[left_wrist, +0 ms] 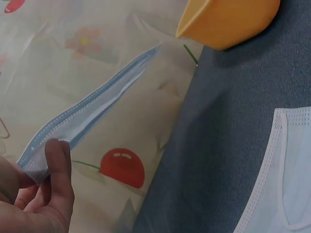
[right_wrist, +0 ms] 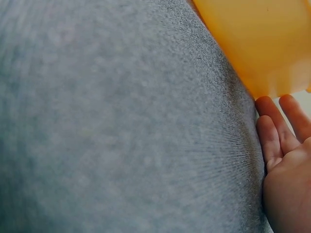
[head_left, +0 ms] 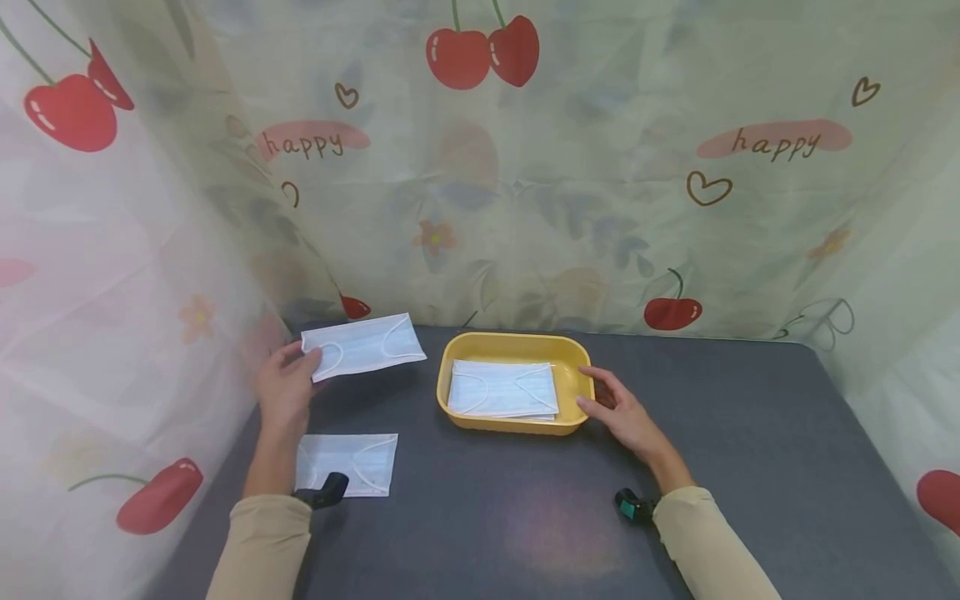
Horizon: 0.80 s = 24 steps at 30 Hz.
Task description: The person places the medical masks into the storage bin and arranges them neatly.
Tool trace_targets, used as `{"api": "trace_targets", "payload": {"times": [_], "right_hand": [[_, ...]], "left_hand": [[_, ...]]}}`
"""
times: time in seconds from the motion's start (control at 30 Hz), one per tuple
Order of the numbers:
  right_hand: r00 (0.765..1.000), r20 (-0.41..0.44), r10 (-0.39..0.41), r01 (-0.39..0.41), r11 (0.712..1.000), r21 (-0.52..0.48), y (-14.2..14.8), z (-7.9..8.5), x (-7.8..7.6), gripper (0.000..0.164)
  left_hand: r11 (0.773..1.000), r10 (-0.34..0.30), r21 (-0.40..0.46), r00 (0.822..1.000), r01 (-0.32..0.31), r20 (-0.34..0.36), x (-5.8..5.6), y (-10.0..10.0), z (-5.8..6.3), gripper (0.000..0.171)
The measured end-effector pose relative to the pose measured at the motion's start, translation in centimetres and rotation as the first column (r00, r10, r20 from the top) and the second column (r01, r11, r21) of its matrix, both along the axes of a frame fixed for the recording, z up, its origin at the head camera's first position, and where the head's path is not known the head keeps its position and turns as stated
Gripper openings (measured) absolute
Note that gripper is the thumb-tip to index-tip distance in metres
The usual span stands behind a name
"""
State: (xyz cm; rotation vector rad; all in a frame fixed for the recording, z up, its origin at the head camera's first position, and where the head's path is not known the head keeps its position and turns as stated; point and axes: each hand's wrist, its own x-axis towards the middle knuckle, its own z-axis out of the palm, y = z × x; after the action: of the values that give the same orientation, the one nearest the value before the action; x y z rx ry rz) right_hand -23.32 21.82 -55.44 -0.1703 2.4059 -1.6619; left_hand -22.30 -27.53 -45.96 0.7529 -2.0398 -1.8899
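Note:
My left hand (head_left: 288,383) pinches a light blue face mask (head_left: 367,346) by its left end. The mask is held up over the table, left of a yellow plastic tray (head_left: 517,425). In the left wrist view the same mask (left_wrist: 97,109) shows nearly edge-on between thumb and fingers. A second face mask (head_left: 348,458) lies flat on the table near my left forearm. Several stacked masks (head_left: 502,390) sit inside the tray, toward its left. My right hand (head_left: 618,412) holds the tray's right end, thumb and forefinger at the rim, other fingers (right_wrist: 272,111) against the outer wall.
The dark grey table (head_left: 720,433) reaches to a cherry-printed curtain (head_left: 570,208) at the back, with more curtain at both sides. Black wrist devices (head_left: 326,492) are worn on both wrists. A thin loop of line (head_left: 836,325) shows at the back right corner.

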Motion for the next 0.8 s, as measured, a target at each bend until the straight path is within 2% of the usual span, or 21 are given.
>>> {"api": "trace_targets", "payload": {"times": [0.57,0.8], "right_hand": [[1.0,-0.007,0.008,-0.008,1.0,-0.007,0.1,-0.3,-0.1,0.062],[1.0,-0.006,0.005,-0.005,1.0,-0.022,-0.1,0.1,0.1,0.063]], "left_hand": [[0.993,-0.119,0.019,0.993,0.119,0.025,0.7,1.6,2.1,0.059],[0.987,-0.158,-0.001,0.987,0.158,0.027,0.9,2.1,2.8,0.062]]}}
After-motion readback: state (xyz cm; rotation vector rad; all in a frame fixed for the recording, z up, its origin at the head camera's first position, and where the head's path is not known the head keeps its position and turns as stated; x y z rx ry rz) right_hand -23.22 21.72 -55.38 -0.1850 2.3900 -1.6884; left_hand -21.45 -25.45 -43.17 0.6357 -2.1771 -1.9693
